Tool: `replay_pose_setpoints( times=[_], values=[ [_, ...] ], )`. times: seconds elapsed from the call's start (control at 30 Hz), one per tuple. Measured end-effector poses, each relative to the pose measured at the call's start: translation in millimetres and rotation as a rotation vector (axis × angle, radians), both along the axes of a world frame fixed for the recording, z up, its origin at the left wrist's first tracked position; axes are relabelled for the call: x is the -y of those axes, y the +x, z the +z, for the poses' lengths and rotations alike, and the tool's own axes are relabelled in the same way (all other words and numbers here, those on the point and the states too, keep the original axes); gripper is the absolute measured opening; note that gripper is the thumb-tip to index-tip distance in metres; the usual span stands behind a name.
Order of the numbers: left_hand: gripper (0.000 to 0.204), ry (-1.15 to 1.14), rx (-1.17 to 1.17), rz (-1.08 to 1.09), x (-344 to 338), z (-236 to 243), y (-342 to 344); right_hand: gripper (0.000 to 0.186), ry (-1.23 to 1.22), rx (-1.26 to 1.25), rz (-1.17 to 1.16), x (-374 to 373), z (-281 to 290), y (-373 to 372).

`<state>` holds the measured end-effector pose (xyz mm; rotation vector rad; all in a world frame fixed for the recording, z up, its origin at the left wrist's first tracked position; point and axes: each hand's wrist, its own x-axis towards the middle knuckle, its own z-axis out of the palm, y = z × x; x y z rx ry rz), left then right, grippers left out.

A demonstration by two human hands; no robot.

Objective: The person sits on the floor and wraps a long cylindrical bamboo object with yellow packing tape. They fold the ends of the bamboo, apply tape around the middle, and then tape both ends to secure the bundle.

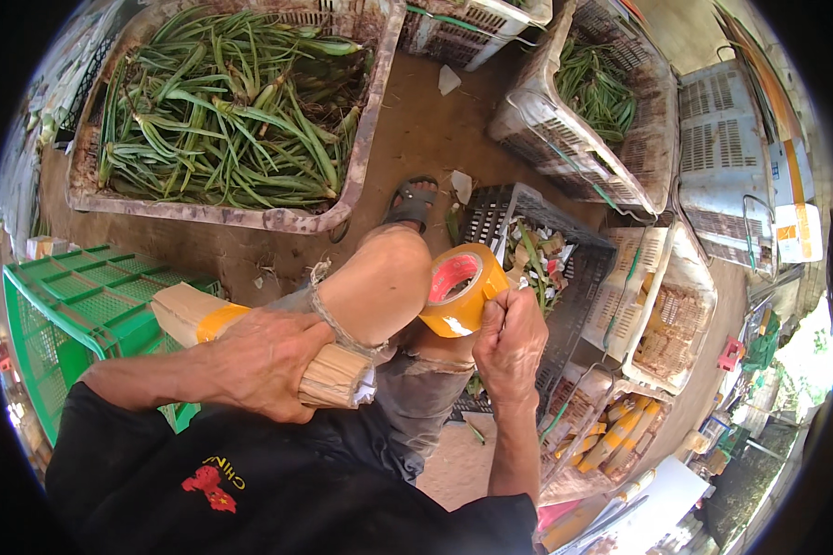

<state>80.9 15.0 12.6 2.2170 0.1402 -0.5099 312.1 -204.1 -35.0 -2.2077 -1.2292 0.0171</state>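
My left hand (278, 361) is closed around a long folded cardboard bundle (180, 310) lying slantwise across my lap. A band of yellow tape (217, 323) circles the bundle, and its nearer end shows layered cardboard and some white material inside. My right hand (511, 342) grips a wide roll of yellow packing tape (477, 298) with a red-lined core, held up beside my bare knee (379, 277) to the right of the bundle. My sandaled foot (409, 202) rests on the floor beyond.
Crates of long green leaves (222, 111) (597, 92) stand ahead. A green mesh crate (83, 305) is at my left. On my right are a black crate (574, 250) with scraps, pale crates (620, 277) and a crate holding yellow-taped bundles (620, 435).
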Motion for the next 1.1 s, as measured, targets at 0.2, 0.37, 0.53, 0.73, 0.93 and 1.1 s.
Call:
replay_pose_setpoints(
  times=[0.2,0.37,0.53,0.73,0.93,1.1],
  values=[
    [0.065,0.008,-0.023,-0.012,-1.1,-0.9,0.1,0.017,0.088,0.337,-0.053,-4.8,-19.1,-6.3],
    [0.073,0.021,-0.051,-0.002,-0.4,-7.5,-4.4,0.028,0.298,-0.205,-0.303,-9.2,-11.2,-19.4],
    [0.074,0.017,-0.057,-0.010,-0.6,-5.1,-1.3,0.023,0.287,-0.224,-0.319,-15.3,-7.1,-15.8],
    [0.070,0.000,-0.025,-0.001,0.3,-7.6,-4.6,0.013,0.303,-0.270,-0.359,-16.1,-9.5,-20.7],
    [0.063,-0.024,-0.012,0.025,-1.7,-1.7,-2.1,0.012,0.195,0.028,-0.325,-19.4,-17.7,-22.6],
    [0.062,-0.026,-0.037,0.027,-5.0,-3.4,0.1,0.020,0.251,0.256,-0.321,-17.8,-29.5,-25.8]
  ],
)
